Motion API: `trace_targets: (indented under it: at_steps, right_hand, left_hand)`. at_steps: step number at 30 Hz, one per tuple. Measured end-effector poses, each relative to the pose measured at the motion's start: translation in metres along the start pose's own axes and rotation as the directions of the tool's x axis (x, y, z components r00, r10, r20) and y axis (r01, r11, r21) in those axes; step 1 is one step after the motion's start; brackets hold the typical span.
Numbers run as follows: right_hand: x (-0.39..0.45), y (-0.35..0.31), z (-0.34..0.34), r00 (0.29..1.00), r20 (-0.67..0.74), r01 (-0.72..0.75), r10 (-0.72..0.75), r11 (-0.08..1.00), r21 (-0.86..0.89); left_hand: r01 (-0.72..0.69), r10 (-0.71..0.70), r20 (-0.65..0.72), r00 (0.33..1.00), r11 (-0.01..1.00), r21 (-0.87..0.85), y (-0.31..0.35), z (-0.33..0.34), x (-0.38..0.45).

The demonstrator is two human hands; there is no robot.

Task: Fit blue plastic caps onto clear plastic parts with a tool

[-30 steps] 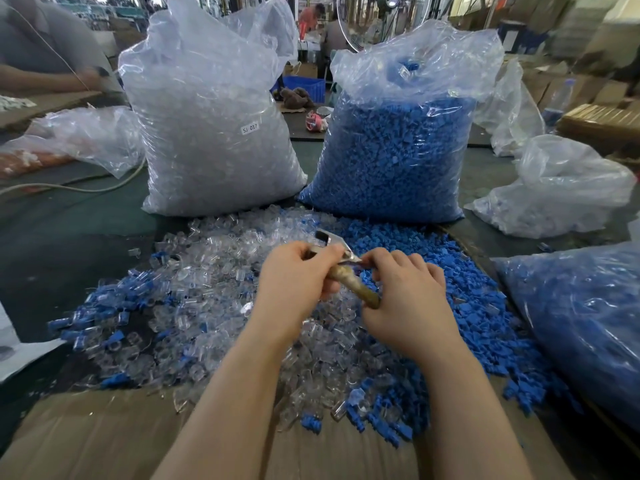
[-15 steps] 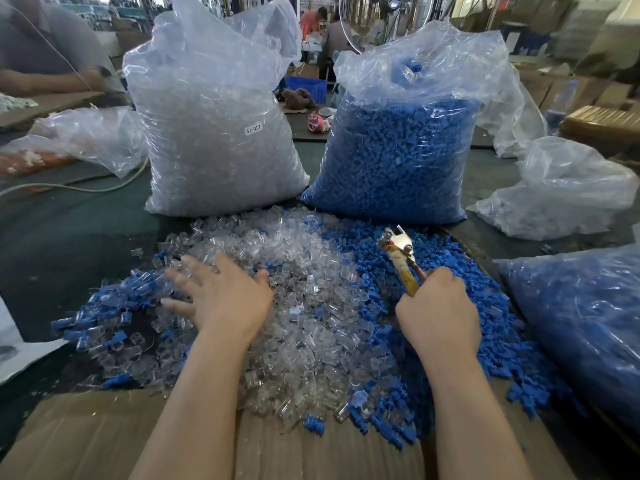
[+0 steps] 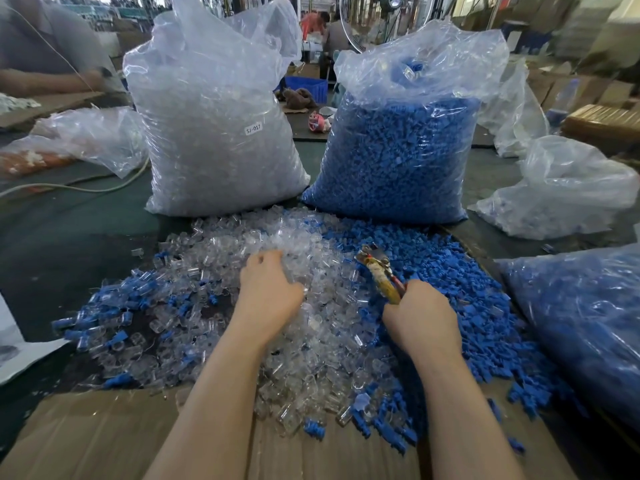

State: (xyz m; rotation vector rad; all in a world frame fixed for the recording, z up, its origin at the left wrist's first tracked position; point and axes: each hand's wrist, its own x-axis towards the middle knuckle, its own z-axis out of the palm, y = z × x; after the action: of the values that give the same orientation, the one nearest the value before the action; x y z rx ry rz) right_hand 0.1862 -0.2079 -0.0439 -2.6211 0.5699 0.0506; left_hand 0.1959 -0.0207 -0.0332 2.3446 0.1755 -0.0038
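Left hand back in the clear pile, tool parked in the right.

Half a second ago I saw the left hand (image 3: 268,289) spread flat over the table's left part; now its fingers curl into the clear plastic parts (image 3: 322,337) at mid-table, so I judge a fresh pick; whether it holds one I cannot tell. The right hand (image 3: 420,318) grips the tool (image 3: 379,273), a worn yellowish handle with metal tips, beside the blue plastic caps (image 3: 491,306). Caps matte, ribbed; clear parts glossy, tubular.
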Motion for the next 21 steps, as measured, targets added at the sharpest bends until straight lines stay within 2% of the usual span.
trace_targets:
  at_steps: [6, 9, 11, 13, 17, 21]
  right_hand:
    - [0.002, 0.003, 0.0, 0.999, -0.033, 0.027, -0.025, 0.997, 0.065]
    - [0.001, 0.004, -0.002, 0.996, -0.07, 0.052, -0.048, 0.996, 0.069]
    - [0.0, 0.004, -0.004, 0.994, -0.102, 0.039, -0.031, 0.997, 0.074]
    - [0.0, 0.004, -0.005, 0.992, -0.123, 0.036, -0.025, 0.995, 0.092]
    - [0.002, 0.005, -0.003, 0.99, -0.133, 0.076, -0.048, 0.974, 0.214]
    - [0.002, 0.003, -0.003, 0.99, -0.133, 0.097, -0.055, 0.94, 0.327]
  left_hand:
    - [-0.138, 0.175, 0.099, 0.98, 0.942, -0.304, -0.002, -0.008, 0.001]
    - [-0.165, 0.208, 0.079, 0.975, 0.913, -0.372, -0.004, -0.019, -0.001]
    - [-0.173, 0.194, 0.035, 0.98, 0.934, -0.311, -0.009, -0.026, 0.0]
    - [-0.117, 0.124, 0.021, 0.992, 0.972, -0.202, -0.016, -0.032, 0.002]
    - [0.016, -0.01, 0.138, 0.99, 0.999, -0.044, -0.021, -0.03, 0.003]
    - [-0.044, 0.043, 0.006, 0.999, 0.998, 0.047, -0.013, -0.019, 0.003]
